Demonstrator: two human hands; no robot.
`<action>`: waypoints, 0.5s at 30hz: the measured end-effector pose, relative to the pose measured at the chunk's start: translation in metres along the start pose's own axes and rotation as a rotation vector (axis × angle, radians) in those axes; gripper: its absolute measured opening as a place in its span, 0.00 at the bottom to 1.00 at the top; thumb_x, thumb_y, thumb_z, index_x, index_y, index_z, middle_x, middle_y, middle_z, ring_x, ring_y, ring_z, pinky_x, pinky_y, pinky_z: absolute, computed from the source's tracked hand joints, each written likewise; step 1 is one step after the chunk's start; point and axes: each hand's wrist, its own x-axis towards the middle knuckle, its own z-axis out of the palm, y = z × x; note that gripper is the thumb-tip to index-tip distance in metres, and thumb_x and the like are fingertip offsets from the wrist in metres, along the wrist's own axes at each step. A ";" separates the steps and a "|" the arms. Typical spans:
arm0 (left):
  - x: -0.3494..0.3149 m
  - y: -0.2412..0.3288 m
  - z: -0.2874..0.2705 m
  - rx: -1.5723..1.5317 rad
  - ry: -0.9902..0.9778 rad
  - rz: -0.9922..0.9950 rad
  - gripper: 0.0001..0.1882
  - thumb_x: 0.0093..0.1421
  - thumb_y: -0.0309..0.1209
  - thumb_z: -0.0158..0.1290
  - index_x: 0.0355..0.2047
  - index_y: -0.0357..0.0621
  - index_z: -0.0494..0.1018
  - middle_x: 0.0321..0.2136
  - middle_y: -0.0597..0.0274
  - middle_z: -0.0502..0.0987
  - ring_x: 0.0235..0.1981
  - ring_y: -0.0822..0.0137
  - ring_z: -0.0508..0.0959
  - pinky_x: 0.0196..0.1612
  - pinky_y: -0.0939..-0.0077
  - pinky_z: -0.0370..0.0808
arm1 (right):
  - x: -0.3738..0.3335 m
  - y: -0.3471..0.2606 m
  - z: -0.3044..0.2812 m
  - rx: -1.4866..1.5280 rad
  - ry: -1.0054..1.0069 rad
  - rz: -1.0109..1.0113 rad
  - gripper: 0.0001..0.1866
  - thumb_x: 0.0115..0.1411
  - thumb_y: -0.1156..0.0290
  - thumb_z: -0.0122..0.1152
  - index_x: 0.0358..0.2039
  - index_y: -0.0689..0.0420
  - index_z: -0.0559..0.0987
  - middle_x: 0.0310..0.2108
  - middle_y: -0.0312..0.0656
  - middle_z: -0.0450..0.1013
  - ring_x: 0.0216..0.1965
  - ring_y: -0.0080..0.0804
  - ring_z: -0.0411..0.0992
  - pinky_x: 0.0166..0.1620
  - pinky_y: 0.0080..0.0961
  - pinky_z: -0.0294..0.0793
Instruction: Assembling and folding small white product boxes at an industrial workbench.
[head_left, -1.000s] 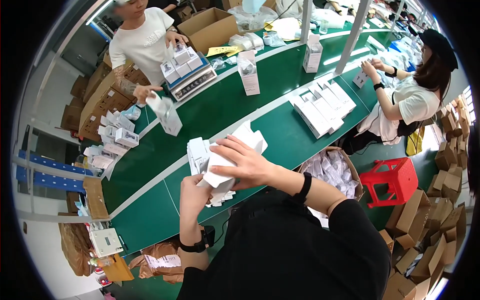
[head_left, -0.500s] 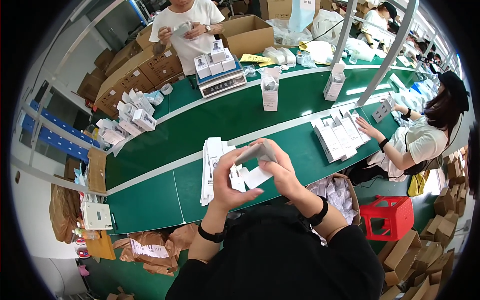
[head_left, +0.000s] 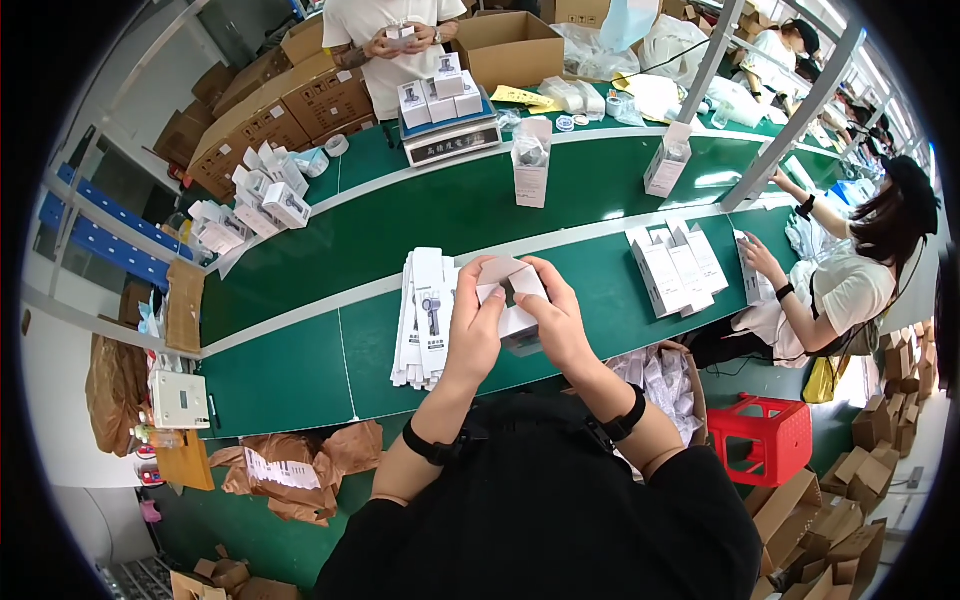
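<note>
Just above the table's near edge, a small white carton [head_left: 518, 322] is squared open between my hands, its end flaps raised. My left hand [head_left: 474, 325] is closed on its left side, and my right hand [head_left: 557, 318] grips the right side. Both thumbs press at the carton's opening. Left of my hands lies a stack of flattened white cartons [head_left: 432, 305], with a dark device printed on the top one. Part of the carton is hidden behind my fingers.
Open white cartons stand on the green conveyor [head_left: 440, 215]. Several formed cartons [head_left: 675, 270] lie to the right beside a seated co-worker [head_left: 850, 275]. Across the belt, a person stands behind a scale [head_left: 452, 140] loaded with boxes. A red stool [head_left: 765, 440] sits at lower right.
The carton in my hands has gone from partly folded to squared open, with both thumbs now on it. The co-worker at right has lowered a carton to the table and reached out the other arm.
</note>
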 end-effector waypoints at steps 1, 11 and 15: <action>0.001 0.004 0.000 0.054 -0.027 0.005 0.21 0.72 0.25 0.43 0.64 0.39 0.64 0.59 0.52 0.70 0.62 0.62 0.70 0.64 0.68 0.67 | 0.001 0.001 -0.003 -0.002 -0.001 0.008 0.21 0.64 0.73 0.53 0.57 0.63 0.74 0.45 0.37 0.76 0.45 0.23 0.72 0.48 0.21 0.72; -0.008 -0.026 -0.014 0.058 -0.212 0.198 0.14 0.71 0.27 0.45 0.55 0.40 0.65 0.66 0.47 0.61 0.69 0.53 0.62 0.70 0.60 0.61 | -0.006 -0.001 -0.009 0.066 -0.056 0.020 0.21 0.60 0.75 0.53 0.55 0.62 0.74 0.47 0.40 0.76 0.47 0.26 0.73 0.50 0.23 0.72; -0.015 -0.026 -0.011 0.090 -0.166 0.073 0.10 0.69 0.25 0.47 0.50 0.41 0.64 0.66 0.47 0.62 0.68 0.53 0.63 0.70 0.61 0.61 | -0.010 0.001 -0.011 -0.061 -0.081 0.063 0.21 0.60 0.76 0.53 0.55 0.62 0.74 0.50 0.42 0.75 0.49 0.27 0.73 0.52 0.25 0.72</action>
